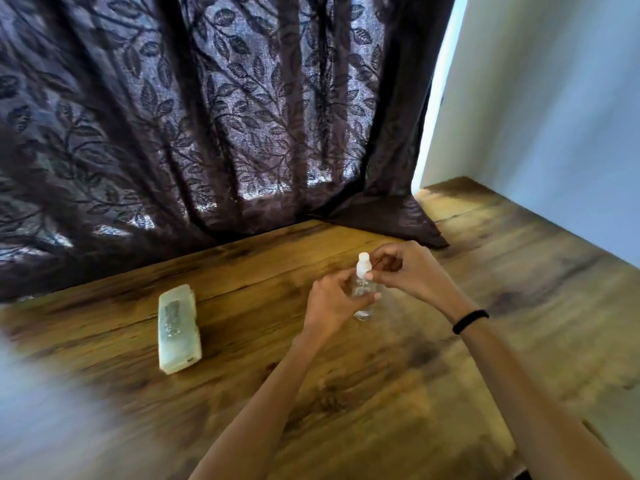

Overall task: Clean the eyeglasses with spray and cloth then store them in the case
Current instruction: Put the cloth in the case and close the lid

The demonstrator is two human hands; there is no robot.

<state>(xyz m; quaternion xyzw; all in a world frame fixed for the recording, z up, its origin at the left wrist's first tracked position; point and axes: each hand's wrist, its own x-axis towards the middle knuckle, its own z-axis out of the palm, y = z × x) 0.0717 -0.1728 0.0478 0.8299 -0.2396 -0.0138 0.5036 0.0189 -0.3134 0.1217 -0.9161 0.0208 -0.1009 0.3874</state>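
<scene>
A small clear spray bottle point(364, 299) with a white top stands upright on the wooden table point(346, 393). My left hand point(332, 299) wraps around its clear body from the left. My right hand point(405, 268) comes in from the right, fingertips pinched at the white top. A pale closed glasses case point(178, 329) lies on the table well to the left, apart from both hands. No eyeglasses or cloth show in the view.
A dark leaf-patterned curtain point(207, 116) hangs behind the table and its hem drapes onto the far edge. A pale wall point(554, 116) stands at the right. A black band circles my right wrist. The lower left corner is blurred.
</scene>
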